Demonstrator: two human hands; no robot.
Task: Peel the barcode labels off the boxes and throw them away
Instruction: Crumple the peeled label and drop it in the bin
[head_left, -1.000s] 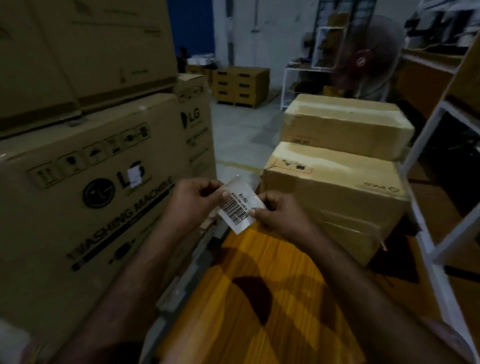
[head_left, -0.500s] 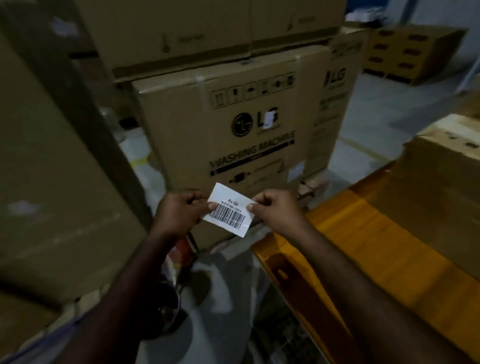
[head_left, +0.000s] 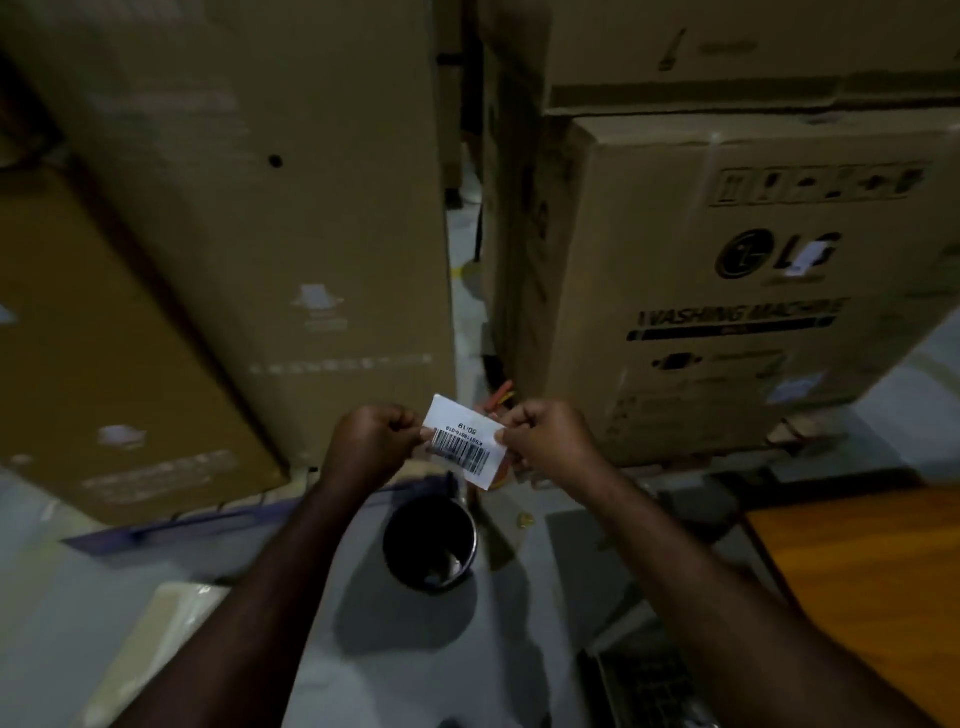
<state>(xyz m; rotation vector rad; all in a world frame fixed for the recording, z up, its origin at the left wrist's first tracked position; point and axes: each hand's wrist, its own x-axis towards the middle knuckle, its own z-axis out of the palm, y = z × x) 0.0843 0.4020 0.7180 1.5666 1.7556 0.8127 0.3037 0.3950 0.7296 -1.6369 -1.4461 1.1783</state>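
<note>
A white barcode label (head_left: 464, 445) hangs in the air between my hands. My left hand (head_left: 373, 444) pinches its left edge and my right hand (head_left: 545, 435) pinches its right edge. Right below them on the floor stands a small dark bin (head_left: 429, 543) with a shiny rim and scraps inside. A washing machine box (head_left: 737, 291) stands at the right, with a small white sticker (head_left: 805, 258) on its logo. A tall plain cardboard box (head_left: 291, 218) rises at the left centre.
Another large carton (head_left: 104, 358) leans at the far left. An orange wooden surface (head_left: 862, 582) fills the lower right. A narrow gap (head_left: 467, 249) runs between the box stacks. A pale flat object (head_left: 166, 623) lies on the grey floor at lower left.
My view has swung left and down, away from the orange surface and its boxes. Both hands keep hold of the label and now hover over the bin.
</note>
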